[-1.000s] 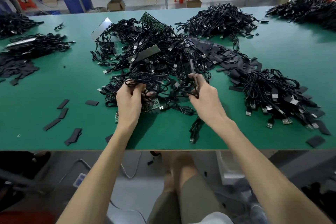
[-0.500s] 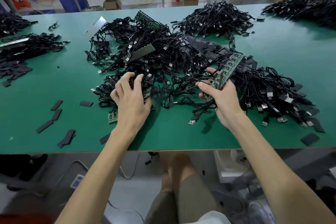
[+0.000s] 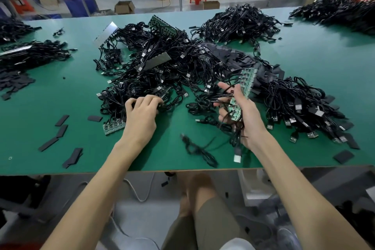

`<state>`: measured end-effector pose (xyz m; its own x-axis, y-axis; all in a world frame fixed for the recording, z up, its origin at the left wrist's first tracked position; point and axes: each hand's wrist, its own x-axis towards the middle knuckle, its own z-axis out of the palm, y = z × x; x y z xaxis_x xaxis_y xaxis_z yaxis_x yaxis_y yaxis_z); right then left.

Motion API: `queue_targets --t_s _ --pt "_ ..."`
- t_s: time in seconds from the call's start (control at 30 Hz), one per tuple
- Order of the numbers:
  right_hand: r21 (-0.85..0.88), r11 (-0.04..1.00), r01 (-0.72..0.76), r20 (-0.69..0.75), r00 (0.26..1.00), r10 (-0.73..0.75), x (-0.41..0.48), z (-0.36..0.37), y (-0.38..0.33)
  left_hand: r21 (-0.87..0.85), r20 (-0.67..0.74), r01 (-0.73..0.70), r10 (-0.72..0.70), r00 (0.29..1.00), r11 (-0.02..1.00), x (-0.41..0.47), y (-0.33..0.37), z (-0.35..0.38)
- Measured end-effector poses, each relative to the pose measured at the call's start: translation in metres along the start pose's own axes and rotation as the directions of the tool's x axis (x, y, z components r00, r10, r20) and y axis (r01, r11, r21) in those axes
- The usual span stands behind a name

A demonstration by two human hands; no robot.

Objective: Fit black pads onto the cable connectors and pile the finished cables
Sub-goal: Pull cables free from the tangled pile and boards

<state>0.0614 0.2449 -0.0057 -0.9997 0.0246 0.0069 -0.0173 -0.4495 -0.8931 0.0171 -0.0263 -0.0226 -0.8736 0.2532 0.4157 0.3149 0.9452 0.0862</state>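
Cables (image 3: 236, 138) running off a green board strip (image 3: 248, 82) lie across the palm of the right hand (image 3: 246, 115), which is raised above the worktop (image 3: 60, 91). The strip slants up and away beyond the hand, its near end in the palm. Right fingers (image 3: 223, 87) are half curled round strip and strands in a loose grasp, not a fist. The bundle droops below the wrist, with one USB plug (image 3: 237, 157) dangling near the worktop's front edge.

Left hand (image 3: 140, 116) rests palm down on the near rim of the central heap (image 3: 172, 71) of cables. Its fingers (image 3: 146, 100) are bent, with the tips buried among strands (cannot tell whether they pinch one). A second board strip (image 3: 113, 127) lies flat just beside that hand, on its left.

A loose cable (image 3: 199, 151) lies on the worktop between the two forearms. To the right of the right hand sits a side pile (image 3: 300, 107) of cables, plugs showing. Black pads (image 3: 61, 121) are scattered well to the left, and a pad stack (image 3: 233, 55) sits behind the central heap.
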Motion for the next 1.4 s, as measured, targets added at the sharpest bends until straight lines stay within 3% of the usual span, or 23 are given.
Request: queue_targets --t_s 0.1,0.23,0.33,0.4,0.57,0.7,0.87,1.1,1.27,1.4 --pt "-0.082 0.997 0.007 0.054 0.999 -0.003 0.000 0.001 0.003 -0.079 0.006 -0.011 0.011 1.000 0.997 0.002 0.001 -0.002" --pt "-0.182 0.983 -0.021 0.127 0.991 0.045 0.000 0.004 0.007 -0.306 -0.039 0.019 -0.032 0.999 0.952 0.007 0.018 -0.014" --pt "-0.232 0.972 -0.047 0.199 0.975 0.095 -0.003 0.003 0.008 -0.611 -0.067 -0.012 -0.037 0.997 0.791 0.020 0.042 -0.029" --pt "-0.289 0.956 -0.048 0.228 0.967 0.117 -0.005 0.005 0.007 -0.708 -0.087 -0.044 -0.025 0.996 0.705 0.032 0.060 -0.039" --pt "-0.377 0.924 -0.070 0.240 0.956 0.170 -0.007 0.010 0.004 -0.751 -0.089 -0.141 0.114 0.990 0.645 0.059 0.097 -0.048" --pt "-0.360 0.930 -0.078 0.230 0.958 0.170 -0.011 0.011 0.002 -0.734 -0.081 -0.139 0.117 0.990 0.665 0.070 0.112 -0.046" --pt "-0.368 0.930 -0.016 0.228 0.968 0.107 -0.013 0.015 0.006 -0.836 -0.018 -0.044 0.052 0.998 0.547 0.067 0.109 -0.043" --pt "-0.386 0.920 0.073 0.217 0.976 0.013 -0.013 0.016 0.012 -0.919 0.052 0.003 0.114 0.992 0.395 0.071 0.107 -0.045" --pt "-0.378 0.921 0.095 0.210 0.978 -0.015 -0.013 0.014 0.014 -0.920 0.083 0.018 0.151 0.985 0.391 0.077 0.107 -0.046" --pt "-0.377 0.921 0.097 0.213 0.977 -0.016 -0.012 0.014 0.014 -0.894 0.078 0.003 0.150 0.986 0.447 0.079 0.113 -0.047"
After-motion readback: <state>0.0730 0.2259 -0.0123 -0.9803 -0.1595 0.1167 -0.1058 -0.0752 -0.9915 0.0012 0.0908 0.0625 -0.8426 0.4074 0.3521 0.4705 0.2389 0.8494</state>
